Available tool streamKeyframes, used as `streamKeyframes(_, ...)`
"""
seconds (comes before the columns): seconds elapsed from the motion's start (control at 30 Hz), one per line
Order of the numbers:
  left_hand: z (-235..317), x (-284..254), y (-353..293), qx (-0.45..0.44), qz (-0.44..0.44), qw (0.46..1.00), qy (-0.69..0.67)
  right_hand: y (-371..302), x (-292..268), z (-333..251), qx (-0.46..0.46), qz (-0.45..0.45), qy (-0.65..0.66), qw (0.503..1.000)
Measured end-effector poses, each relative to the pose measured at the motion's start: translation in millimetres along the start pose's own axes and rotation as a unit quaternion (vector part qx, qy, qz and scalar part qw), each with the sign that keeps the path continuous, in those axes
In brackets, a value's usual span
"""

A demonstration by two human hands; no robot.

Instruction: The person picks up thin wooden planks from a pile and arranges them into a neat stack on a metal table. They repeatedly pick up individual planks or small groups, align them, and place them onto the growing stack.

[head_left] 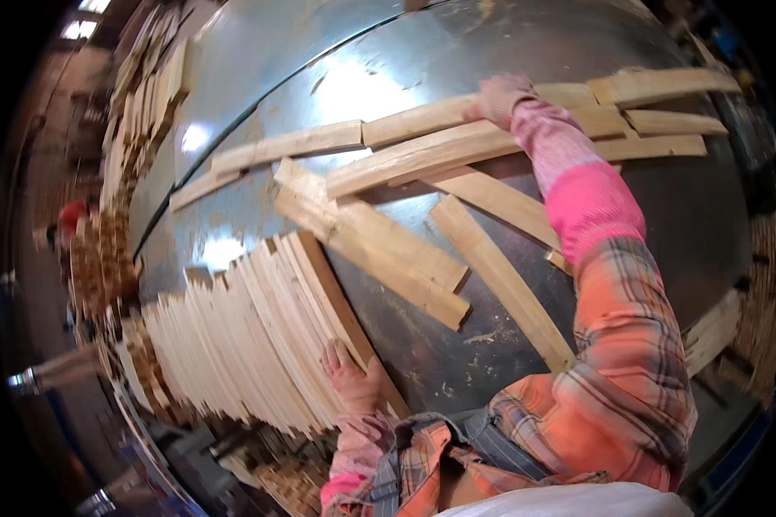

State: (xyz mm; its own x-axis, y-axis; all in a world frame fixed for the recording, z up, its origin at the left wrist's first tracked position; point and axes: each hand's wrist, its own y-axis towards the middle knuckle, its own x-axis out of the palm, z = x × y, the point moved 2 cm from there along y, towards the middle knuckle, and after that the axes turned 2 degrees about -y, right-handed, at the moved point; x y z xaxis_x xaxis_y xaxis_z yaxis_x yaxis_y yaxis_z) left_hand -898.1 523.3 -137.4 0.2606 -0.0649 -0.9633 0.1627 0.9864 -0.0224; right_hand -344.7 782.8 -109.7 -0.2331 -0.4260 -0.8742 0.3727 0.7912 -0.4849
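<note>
My left hand [353,379] lies with fingers stretched out on a row of pale wooden slats [250,332] stood on edge, packed side by side. A wider slat face [341,306] closes the row on its right. My right arm reaches across the table, and my right hand [500,96] is closed over a long wooden slat [427,119] at the far side; its fingertips are partly hidden. Just nearer lies a thick slat [422,158], passing under my right forearm. Loose slats [375,237] lie crossed between my hands, with another slanting slat [504,284] to their right.
The metal table [422,358] has a dark seam [276,89] and scattered wood chips. More slats [664,84] lie at the far right. Stacked wood [151,103] stands along the left edge, with further stacks [99,263] below. A person in red [73,215] is far left.
</note>
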Motion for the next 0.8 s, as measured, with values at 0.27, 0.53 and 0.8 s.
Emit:
streamKeyframes(0.27, -0.2, -11.2, 15.4, -0.030, 0.003, 0.999, 0.017, -85.4, 59.5, -36.5, -0.177, -0.020, -0.013, 0.984)
streamKeyframes(0.53, -10.9, 14.1, 1.2, -0.045, -0.018, 0.998, 0.030, -140.3, 86.2, -33.6, -0.101, 0.054, -0.002, 0.993)
streamKeyframes(0.8, -8.7, 8.1, 5.5, -0.029, -0.003, 0.999, 0.030, -199.6, 113.0, -23.2, -0.076, -0.024, 0.240, 0.967)
